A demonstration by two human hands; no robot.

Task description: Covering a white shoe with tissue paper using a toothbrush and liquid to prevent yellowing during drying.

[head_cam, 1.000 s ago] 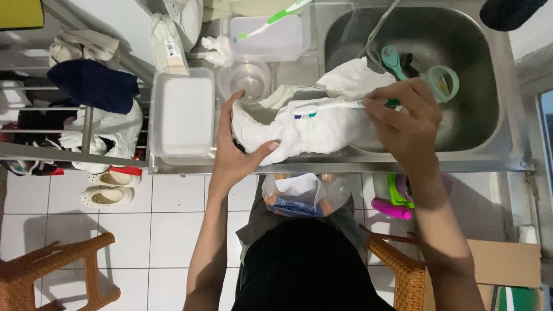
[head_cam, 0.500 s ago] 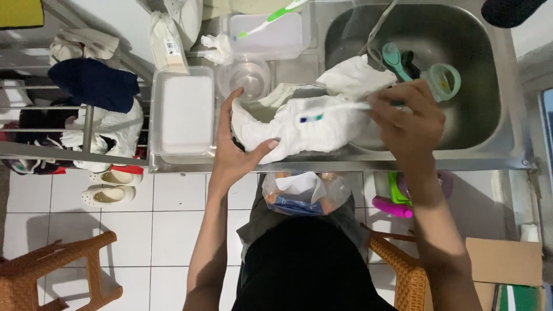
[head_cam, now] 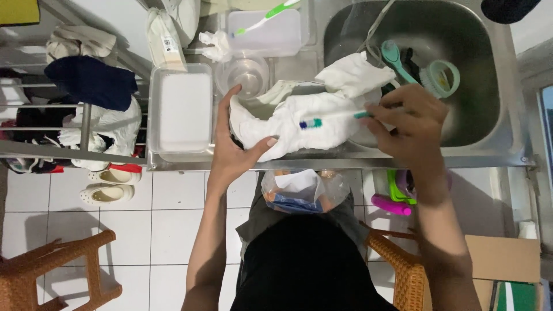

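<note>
A crumpled white cloth (head_cam: 305, 124), soft and probably wet, lies over the front rim of the steel sink (head_cam: 489, 75). The left hand (head_cam: 233, 151) is clamped on its bunched end beside the clear round tub (head_cam: 242, 74). The right hand (head_cam: 412, 124) pinches a slim white toothbrush (head_cam: 334, 117), bristles on the fabric; best gripped by its stiff handle

A white rectangular tray (head_cam: 183, 109) sits beside a clear plastic cup (head_cam: 249, 74) on my counter (head_cam: 322, 162); a teal brush (head_cam: 396, 57) lies in the sink (head_cam: 489, 86), perhaps against something dark.
</note>
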